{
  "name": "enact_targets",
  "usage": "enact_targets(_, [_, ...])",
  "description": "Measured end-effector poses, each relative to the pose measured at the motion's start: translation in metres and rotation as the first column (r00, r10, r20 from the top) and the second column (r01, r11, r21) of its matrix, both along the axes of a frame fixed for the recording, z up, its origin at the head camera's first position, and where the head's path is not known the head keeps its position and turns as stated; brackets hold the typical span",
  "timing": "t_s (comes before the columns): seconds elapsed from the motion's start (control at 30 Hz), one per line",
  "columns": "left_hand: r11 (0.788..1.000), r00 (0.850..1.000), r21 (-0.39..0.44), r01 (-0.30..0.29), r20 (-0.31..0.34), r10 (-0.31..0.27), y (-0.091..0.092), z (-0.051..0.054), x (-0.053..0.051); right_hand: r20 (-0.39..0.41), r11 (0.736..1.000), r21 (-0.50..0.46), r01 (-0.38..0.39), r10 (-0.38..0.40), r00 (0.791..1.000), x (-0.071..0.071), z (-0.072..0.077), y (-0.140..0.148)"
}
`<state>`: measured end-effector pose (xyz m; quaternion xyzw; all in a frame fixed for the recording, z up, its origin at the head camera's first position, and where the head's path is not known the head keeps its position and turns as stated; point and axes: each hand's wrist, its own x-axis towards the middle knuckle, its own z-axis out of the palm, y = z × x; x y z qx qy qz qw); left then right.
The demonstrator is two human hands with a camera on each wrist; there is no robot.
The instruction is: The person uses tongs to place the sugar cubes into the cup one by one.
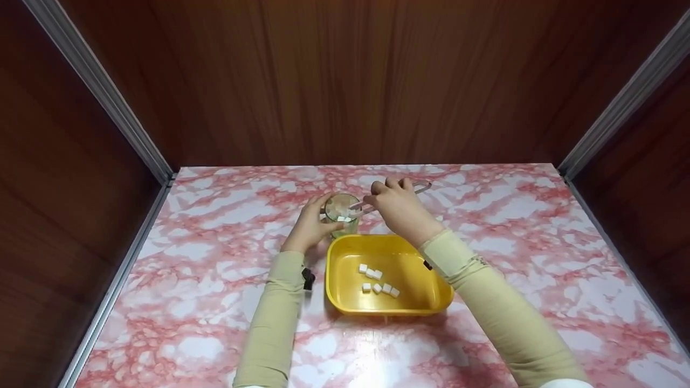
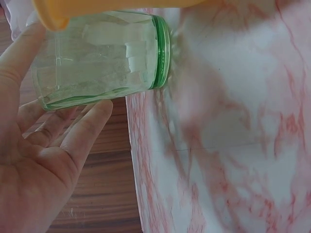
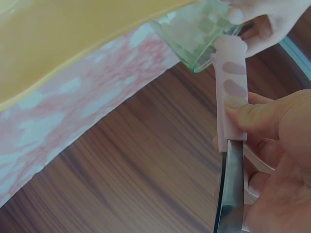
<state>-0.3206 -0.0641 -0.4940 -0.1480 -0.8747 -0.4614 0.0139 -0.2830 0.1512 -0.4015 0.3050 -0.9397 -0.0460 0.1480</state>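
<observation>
My left hand (image 1: 311, 225) holds a clear green drinking glass (image 2: 102, 58), the thumb on one side and the fingers on the other. The glass stands upright on the table, just behind a yellow plastic tub (image 1: 388, 312). White cubes (image 2: 137, 63) show through its wall near the bottom. My right hand (image 1: 401, 209) pinches a pair of metal tongs (image 3: 229, 189) with pale pink sleeves (image 3: 230, 92) on the arms. The tong tips are at the mouth of the glass; whether they hold a cube I cannot tell. Several white cubes (image 1: 377, 288) lie on the tub's floor.
Red-and-white marbled covering (image 1: 215, 302) spreads over the tabletop. Dark wood-grain panels (image 1: 345, 81) rise behind and on both sides, with metal strips (image 1: 116, 91) at the corners. The tub's far rim sits close to the glass and under my right wrist.
</observation>
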Motion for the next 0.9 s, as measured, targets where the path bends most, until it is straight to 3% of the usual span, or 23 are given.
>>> enact_targets(0.7, [1.000, 1.000, -0.025, -0.002, -0.013, 0.002, 0.0002, 0.0000, 0.0002, 0.048, 1.000, -0.026, 0.010, -0.009, 0.999, 0.0000, -0.0007, 0.0029])
enact_targets(0.9, [1.000, 1.000, 0.008, 0.012, -0.006, -0.012, -0.0003, -0.0008, -0.0001, 0.040, 1.000, -0.031, -0.001, 0.003, 0.999, 0.0038, 0.0017, 0.0081])
